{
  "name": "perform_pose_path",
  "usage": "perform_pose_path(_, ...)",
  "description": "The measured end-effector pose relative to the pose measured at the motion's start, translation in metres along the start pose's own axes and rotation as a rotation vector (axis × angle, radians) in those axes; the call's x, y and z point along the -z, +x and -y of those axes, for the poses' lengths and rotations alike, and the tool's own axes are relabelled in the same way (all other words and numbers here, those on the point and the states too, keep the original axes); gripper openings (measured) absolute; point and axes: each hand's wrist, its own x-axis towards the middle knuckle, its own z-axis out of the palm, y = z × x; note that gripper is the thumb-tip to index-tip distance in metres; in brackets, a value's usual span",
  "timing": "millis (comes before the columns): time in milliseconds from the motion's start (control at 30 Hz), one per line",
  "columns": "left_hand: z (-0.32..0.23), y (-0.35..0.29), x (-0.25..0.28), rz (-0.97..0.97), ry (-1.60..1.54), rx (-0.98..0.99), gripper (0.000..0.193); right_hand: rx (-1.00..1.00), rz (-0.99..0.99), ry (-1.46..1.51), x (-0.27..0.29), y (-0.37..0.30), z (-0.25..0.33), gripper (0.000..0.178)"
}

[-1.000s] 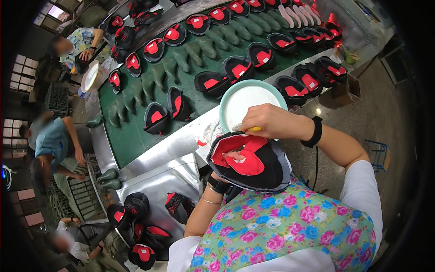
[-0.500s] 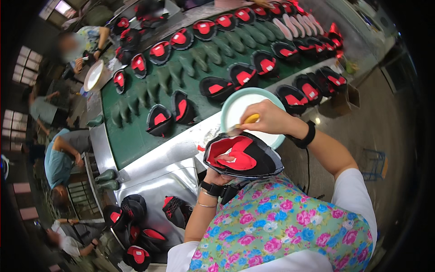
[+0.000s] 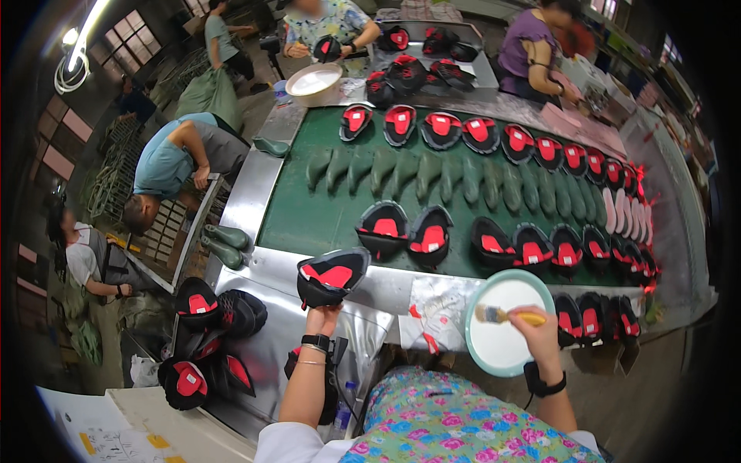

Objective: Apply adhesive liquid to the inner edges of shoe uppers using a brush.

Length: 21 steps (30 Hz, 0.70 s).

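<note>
Green table (image 3: 324,216) at twelve o'clock, clamps left fingers (image 3: 322,315) on shoe upper (image 3: 340,272) at seven, right fingers (image 3: 528,327) on brush (image 3: 500,315) at four, seems midway, possibly with uppers (image 3: 549,153) pending at two.

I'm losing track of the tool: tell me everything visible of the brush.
The brush has a yellow handle, gripped by the right hand, and a pale, tan-tipped bristle end. It lies sideways, bristles pointing left, over the round pale-green bowl of white contents. Whether the bristles touch them is unclear.
</note>
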Motion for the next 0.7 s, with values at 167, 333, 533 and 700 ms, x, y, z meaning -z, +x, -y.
perform_pose_path(167,-0.001,0.111,0.000,-0.174,-0.039,-0.176,0.028,-0.145,-0.012,-0.122,-0.041,-0.002,0.002,0.009)
perform_pose_path(333,0.026,0.220,0.023,-0.073,-0.198,-0.172,0.025,-0.296,0.007,-0.184,-0.100,0.005,0.075,0.012)
perform_pose_path(533,0.037,0.228,0.014,0.006,-0.090,-0.013,0.046,-0.266,-0.019,-0.251,-0.128,0.012,0.088,0.014)
perform_pose_path(700,-0.025,0.098,0.025,-0.060,0.141,0.262,0.071,-0.220,0.049,-0.200,-0.094,0.005,0.014,0.026)
